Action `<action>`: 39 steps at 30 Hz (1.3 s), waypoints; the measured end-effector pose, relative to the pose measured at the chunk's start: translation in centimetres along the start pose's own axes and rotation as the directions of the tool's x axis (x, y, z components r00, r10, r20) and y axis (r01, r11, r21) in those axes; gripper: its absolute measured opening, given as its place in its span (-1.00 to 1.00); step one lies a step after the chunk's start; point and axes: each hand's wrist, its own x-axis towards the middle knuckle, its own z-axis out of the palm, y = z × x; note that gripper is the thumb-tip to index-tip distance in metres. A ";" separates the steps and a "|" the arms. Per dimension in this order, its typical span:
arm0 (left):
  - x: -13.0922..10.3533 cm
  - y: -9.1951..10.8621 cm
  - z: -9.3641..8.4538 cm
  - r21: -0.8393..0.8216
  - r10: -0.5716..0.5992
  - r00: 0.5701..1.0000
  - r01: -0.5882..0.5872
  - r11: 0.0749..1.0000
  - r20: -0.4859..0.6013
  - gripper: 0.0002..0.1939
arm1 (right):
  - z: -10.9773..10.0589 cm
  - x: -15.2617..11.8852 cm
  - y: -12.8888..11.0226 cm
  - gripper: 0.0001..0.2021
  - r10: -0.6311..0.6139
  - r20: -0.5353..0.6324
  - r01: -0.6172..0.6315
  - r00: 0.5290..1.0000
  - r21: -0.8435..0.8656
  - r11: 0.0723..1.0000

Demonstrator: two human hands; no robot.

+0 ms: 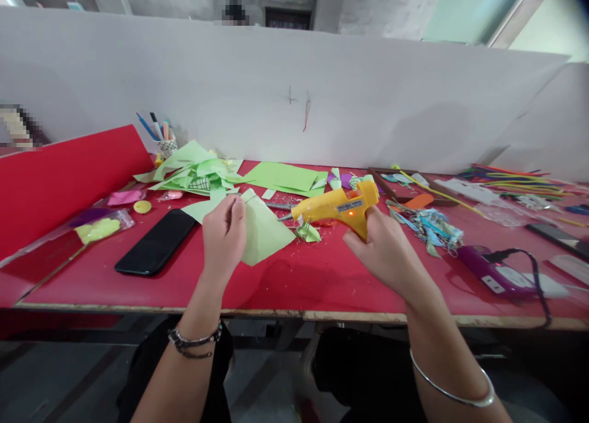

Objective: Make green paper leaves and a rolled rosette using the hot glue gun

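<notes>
Pinched in my left hand is a piece of light green paper, tilted above the red table. My right hand is closed round the handle of a yellow hot glue gun, whose small orange light glows. The gun's nozzle points left and its tip is at the right part of the paper; whether it touches cannot be made out. Behind and below the nozzle lie a small curled green scrap and what looks like a pair of scissors, partly hidden.
A black phone lies left of my left hand. Green paper scraps and flat green sheets are at the back, near a pen cup. To the right are fabric scraps and a purple power strip with a cord.
</notes>
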 end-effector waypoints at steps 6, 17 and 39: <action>0.1 -0.1 -0.2 0.020 -0.002 1.000 0.002 1.000 -0.022 -0.69 | -0.1 0.0 0.0 -0.93 -0.010 0.017 0.010 1.000 -0.001 1.000; 0.4 -0.4 -0.6 0.025 0.006 0.999 -0.005 1.000 -0.047 -0.68 | -0.2 -0.1 0.2 -0.94 -0.012 0.027 0.012 1.000 0.010 1.000; 0.5 -0.8 -1.1 0.055 -0.006 0.997 0.010 0.998 -0.081 -0.65 | -0.5 -0.1 0.9 -0.90 -0.031 0.053 0.033 0.998 -0.036 0.999</action>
